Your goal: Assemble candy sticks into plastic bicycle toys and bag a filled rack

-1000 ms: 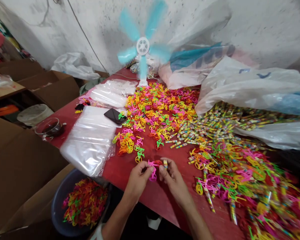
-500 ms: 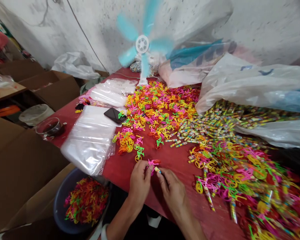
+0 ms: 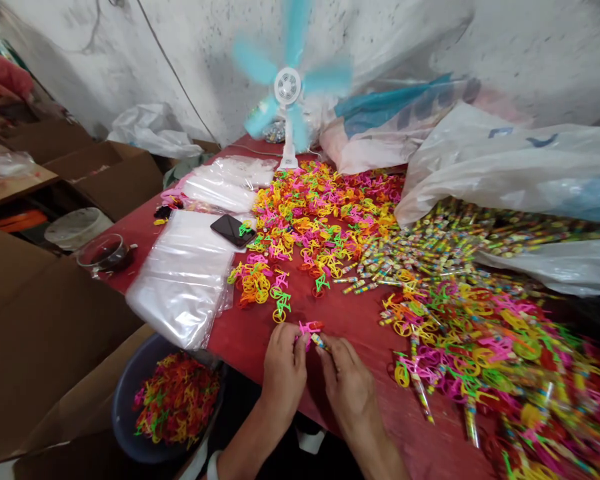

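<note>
tipped over since a second ago, and brought closer to the pink toy bike [image 3: 307,328]: the small printed tube [image 3: 318,341] in the right hand [image 3: 353,383]. slanting now, long axis from upper left to lower right, seen end toward the bike. too covered by the hand to tell its other end. pinched tight there, with hardly any gap. pinched too, in the left hand [image 3: 285,363]: the pink toy bike, above the near side of the red table [image 3: 325,308], with a red bit [image 3: 317,325] toward the right. half hidden, so cannot tell its long axis or front, nor if touching the tube.

to count: one tube and one pink bike in two hands. one black phone [image 3: 231,230] with one green toy bike [image 3: 245,229] on it. two stacks of clear bags [image 3: 180,273]. one glass cup [image 3: 103,253]. one fan [image 3: 287,85] with five blurry blades. one blue tub [image 3: 119,417] of small toys [image 3: 177,400] at lower left. too many to count: those toys, the heaped toy bikes [image 3: 320,193], and the loose tubes [image 3: 440,240] at the right.
</note>
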Action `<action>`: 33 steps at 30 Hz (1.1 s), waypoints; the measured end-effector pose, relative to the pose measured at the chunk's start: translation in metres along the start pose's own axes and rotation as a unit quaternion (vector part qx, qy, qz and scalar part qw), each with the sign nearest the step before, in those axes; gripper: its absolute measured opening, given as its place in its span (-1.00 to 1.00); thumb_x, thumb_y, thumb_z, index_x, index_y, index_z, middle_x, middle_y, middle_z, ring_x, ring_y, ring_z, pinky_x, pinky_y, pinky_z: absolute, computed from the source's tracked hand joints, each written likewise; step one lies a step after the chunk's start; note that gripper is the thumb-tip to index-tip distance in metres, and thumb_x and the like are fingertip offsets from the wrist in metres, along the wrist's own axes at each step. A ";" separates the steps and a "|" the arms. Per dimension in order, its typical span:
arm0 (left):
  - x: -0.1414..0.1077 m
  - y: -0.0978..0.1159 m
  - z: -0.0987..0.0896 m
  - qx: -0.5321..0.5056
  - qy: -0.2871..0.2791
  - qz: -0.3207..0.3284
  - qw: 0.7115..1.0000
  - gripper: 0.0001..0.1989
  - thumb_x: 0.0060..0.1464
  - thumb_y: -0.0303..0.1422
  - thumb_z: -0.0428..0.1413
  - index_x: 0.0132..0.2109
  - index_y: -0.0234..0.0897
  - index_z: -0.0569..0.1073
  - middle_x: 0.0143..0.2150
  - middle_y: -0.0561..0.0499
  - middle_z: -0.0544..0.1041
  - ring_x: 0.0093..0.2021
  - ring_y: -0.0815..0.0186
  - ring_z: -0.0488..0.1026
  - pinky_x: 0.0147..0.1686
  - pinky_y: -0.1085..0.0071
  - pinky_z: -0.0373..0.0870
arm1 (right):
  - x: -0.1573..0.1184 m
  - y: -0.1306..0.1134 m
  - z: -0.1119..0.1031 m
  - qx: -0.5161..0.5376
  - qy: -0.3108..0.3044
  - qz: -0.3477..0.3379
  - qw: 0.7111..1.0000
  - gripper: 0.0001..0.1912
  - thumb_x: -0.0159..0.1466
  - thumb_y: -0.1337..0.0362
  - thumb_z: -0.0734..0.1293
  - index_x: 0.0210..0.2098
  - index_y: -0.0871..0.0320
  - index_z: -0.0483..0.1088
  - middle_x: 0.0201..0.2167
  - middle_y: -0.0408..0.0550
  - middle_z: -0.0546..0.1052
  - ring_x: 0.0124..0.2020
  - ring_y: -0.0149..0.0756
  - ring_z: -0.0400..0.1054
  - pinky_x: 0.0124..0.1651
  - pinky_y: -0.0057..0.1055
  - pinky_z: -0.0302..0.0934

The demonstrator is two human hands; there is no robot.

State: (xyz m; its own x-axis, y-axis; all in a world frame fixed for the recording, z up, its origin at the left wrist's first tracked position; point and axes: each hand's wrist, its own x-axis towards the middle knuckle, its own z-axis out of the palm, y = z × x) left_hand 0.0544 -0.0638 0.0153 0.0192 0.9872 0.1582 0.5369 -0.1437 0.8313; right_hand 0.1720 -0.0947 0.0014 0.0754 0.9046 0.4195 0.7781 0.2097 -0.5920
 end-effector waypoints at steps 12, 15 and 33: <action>0.010 -0.006 -0.007 -0.099 -0.074 -0.076 0.989 -0.81 0.09 -0.38 0.01 -0.48 -0.24 0.27 -0.48 0.11 0.30 -0.42 0.35 0.27 -0.39 0.45 0.20 | 0.009 0.011 -0.003 0.215 -0.084 0.056 0.971 -0.80 0.31 0.26 0.23 -0.23 0.12 0.49 -0.35 -0.04 0.56 -0.32 -0.28 0.46 -0.27 -0.43 0.32; 0.010 -0.004 -0.007 -0.148 -0.136 -0.096 0.975 -0.84 0.07 -0.36 0.04 -0.46 -0.24 0.30 -0.48 0.11 0.32 -0.42 0.37 0.28 -0.40 0.47 0.23 | 0.010 0.022 -0.010 0.308 -0.146 0.143 0.929 -0.81 0.22 0.18 0.32 -0.34 0.14 0.52 -0.51 -0.11 0.53 -0.46 -0.31 0.41 -0.40 -0.45 0.28; 0.045 -0.027 -0.010 -0.075 0.019 -0.089 0.993 -0.77 0.05 -0.48 0.07 -0.10 -0.26 0.40 -0.16 -0.08 0.49 -0.16 0.22 0.49 -0.15 0.22 0.45 | 0.090 0.085 -0.015 -0.235 -0.004 0.086 0.968 -0.75 0.30 0.27 0.21 -0.11 0.17 0.46 -0.21 0.11 0.44 -0.23 -0.15 0.32 -0.17 -0.24 0.20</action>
State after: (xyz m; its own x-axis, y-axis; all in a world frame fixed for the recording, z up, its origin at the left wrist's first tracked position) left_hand 0.0328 -0.0163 0.0052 -0.0979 0.9950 0.0182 0.3972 0.0223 0.9174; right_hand 0.2542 -0.0011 -0.0014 0.2249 0.9144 0.3366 0.9525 -0.1336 -0.2735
